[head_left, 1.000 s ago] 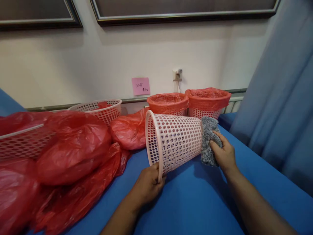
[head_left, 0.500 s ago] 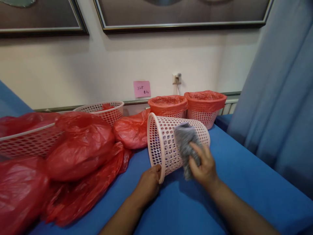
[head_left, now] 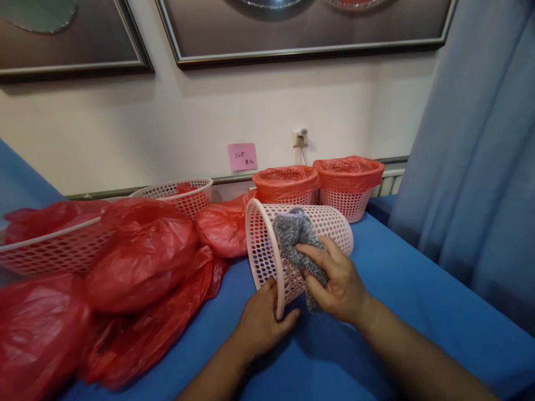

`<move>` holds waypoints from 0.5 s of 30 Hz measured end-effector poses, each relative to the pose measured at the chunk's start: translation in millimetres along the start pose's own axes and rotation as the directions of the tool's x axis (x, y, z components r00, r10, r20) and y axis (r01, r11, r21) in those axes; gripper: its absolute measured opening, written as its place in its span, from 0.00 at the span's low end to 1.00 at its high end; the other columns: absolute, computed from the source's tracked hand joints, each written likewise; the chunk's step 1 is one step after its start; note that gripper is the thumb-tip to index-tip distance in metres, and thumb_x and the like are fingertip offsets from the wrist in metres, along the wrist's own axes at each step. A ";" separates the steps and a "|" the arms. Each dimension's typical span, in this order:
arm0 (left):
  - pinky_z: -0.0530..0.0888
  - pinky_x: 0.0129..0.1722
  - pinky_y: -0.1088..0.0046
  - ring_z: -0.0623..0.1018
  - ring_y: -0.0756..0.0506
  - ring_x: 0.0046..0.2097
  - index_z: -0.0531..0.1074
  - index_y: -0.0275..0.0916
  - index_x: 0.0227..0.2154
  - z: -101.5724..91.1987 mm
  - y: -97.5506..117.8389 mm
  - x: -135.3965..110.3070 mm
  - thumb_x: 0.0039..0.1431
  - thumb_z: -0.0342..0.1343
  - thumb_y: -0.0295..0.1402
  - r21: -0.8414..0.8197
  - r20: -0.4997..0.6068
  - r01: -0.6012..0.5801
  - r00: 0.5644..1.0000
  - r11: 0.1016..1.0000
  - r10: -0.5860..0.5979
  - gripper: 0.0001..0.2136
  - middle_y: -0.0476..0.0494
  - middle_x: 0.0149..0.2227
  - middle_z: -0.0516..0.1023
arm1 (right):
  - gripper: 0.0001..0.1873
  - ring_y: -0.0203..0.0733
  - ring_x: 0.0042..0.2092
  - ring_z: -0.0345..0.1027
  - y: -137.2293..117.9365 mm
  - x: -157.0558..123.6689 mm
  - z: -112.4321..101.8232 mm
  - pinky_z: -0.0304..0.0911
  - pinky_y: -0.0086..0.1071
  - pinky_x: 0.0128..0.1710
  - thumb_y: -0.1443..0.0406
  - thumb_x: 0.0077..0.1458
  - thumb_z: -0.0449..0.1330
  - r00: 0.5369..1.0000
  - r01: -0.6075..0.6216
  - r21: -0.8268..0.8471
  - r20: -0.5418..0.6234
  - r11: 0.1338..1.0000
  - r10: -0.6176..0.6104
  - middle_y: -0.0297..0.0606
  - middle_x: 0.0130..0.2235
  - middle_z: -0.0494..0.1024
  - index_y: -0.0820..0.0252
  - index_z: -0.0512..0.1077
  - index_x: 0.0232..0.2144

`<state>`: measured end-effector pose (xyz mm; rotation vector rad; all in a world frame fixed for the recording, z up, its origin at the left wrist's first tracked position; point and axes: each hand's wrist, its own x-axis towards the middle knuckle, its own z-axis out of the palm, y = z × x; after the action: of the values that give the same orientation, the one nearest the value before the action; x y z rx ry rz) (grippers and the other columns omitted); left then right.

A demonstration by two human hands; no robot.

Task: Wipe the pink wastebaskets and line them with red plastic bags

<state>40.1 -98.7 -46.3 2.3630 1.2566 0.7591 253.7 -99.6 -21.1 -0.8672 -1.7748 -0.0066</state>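
“Basket (head_left: 330,224) of pale pink mesh: where is it seen in the head view?”

“It is laid on its side on the blue surface (head_left: 409,289), near the middle, with the open mouth turned to the left and the base to the right.”

“How is it held?”

“By the rim, low on the mouth. The rim is gripped by the left hand (head_left: 261,323): the fingers are put inside the mouth, and the thumb is stretched out past the outer side.”

“And the right hand (head_left: 340,284)?”

“A grey cloth (head_left: 293,234) is held in it, the fingers drawn in narrow upon the thumb. The cloth is laid against the basket's side, close to the rim, and its lower end is left hanging.”

“What is set behind?”

“Two baskets lined with red plastic (head_left: 351,177) are stood upright, side by side, near the wall (head_left: 200,122).”

“On the left?”

“Red plastic bags (head_left: 144,256) are heaped there. A white basket (head_left: 194,200) is set behind them, and a wide mesh basket (head_left: 45,253) is partly covered by red plastic.”

“And on the wall?”

“A pink note (head_left: 242,157), marked by hand, is stuck near a socket (head_left: 300,138). Framed pictures (head_left: 301,33) are hung above.”
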 end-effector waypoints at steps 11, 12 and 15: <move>0.80 0.50 0.64 0.83 0.39 0.49 0.77 0.40 0.54 6.5 -11.2 8.1 0.69 0.51 0.32 -0.186 -0.221 -0.283 0.945 0.941 0.240 0.15 0.37 0.51 0.83 | 0.23 0.52 0.53 0.74 66.7 -28.1 20.3 0.71 0.50 0.56 0.65 0.58 0.56 0.898 -0.337 -0.033 -0.313 0.941 0.310 0.47 0.53 0.75 0.56 0.74 0.56; 0.80 0.50 0.65 0.83 0.40 0.50 0.76 0.41 0.56 7.8 -14.6 6.0 0.69 0.51 0.31 -0.154 -0.196 -0.300 0.943 0.941 0.269 0.16 0.38 0.51 0.83 | 0.23 0.53 0.52 0.74 81.1 -24.5 16.3 0.70 0.52 0.57 0.63 0.57 0.57 0.839 -0.440 0.001 -0.357 0.898 0.411 0.47 0.51 0.77 0.58 0.75 0.54; 0.79 0.51 0.65 0.82 0.41 0.51 0.76 0.41 0.56 6.5 -18.8 3.7 0.69 0.49 0.30 -0.105 -0.106 -0.303 0.951 0.947 0.292 0.17 0.38 0.52 0.82 | 0.23 0.54 0.52 0.74 101.3 -19.0 7.7 0.68 0.54 0.58 0.60 0.56 0.58 0.754 -0.548 0.063 -0.396 0.834 0.525 0.46 0.49 0.78 0.60 0.76 0.53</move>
<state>33.6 -85.8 -60.5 2.4721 0.8652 1.0120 305.7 -32.8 -80.3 -1.2971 -1.0990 0.1353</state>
